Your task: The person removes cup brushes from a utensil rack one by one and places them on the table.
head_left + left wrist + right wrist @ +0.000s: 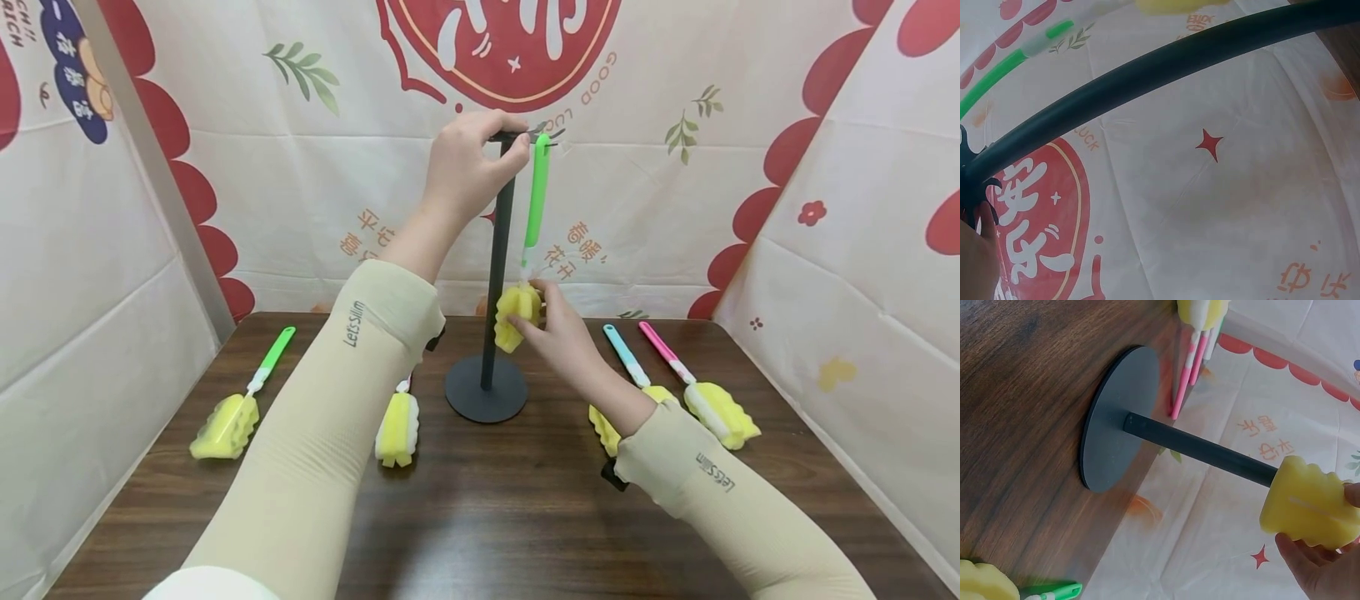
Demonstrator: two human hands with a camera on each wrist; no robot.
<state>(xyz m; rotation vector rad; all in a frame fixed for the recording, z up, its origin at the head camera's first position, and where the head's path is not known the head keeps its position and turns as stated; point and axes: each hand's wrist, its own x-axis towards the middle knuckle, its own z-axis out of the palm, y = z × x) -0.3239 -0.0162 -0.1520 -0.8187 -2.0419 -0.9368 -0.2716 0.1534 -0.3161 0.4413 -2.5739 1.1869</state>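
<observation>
A black stand (501, 275) with hooks at its top rises from a round base. My left hand (472, 162) grips its top, thumb and fingers around the hooks. A sponge brush with a green handle (537, 196) stands upright beside the pole, its handle end at a hook. My right hand (558, 325) pinches the brush's yellow sponge head (517, 312) between thumb and fingers. In the right wrist view the sponge head (1310, 503) overlaps the pole. The left wrist view has the green handle (994, 81) beyond the pole, with my left fingers at the lower left edge.
On the brown wooden table (480, 492) lie more sponge brushes: a green-handled one (228, 421) at left, another (397, 429) beside my left forearm. At right are a blue-handled brush (626, 354), partly behind my right arm, and a pink-handled one (720, 412). A printed cloth hangs behind.
</observation>
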